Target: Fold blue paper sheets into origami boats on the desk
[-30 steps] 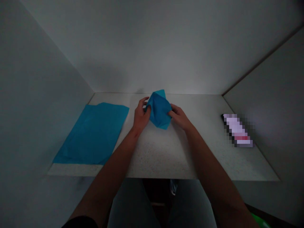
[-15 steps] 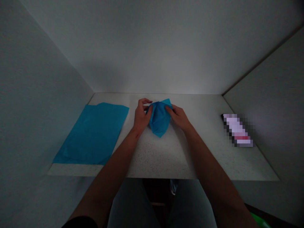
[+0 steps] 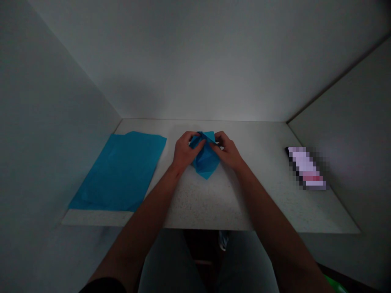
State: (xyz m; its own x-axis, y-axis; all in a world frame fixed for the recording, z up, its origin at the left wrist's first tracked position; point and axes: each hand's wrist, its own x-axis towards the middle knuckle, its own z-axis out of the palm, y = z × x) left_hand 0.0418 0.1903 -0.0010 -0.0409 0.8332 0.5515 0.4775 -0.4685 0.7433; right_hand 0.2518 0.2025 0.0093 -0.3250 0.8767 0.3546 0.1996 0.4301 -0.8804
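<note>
On the pale, speckled tabletop (image 3: 207,203), a four-sided turquoise papery sheet (image 3: 119,171) lay flat on my left; mid-table, my left hand (image 3: 185,150) and right hand (image 3: 228,150) pinched a small, creased turquoise papery bundle (image 3: 207,163), seemingly half-folded, near corner (image 3: 207,175) loose

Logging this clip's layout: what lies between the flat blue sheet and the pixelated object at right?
In the head view, the left hand and right hand are between them, holding a gathered blue piece, with pale tabletop on either side.
</note>
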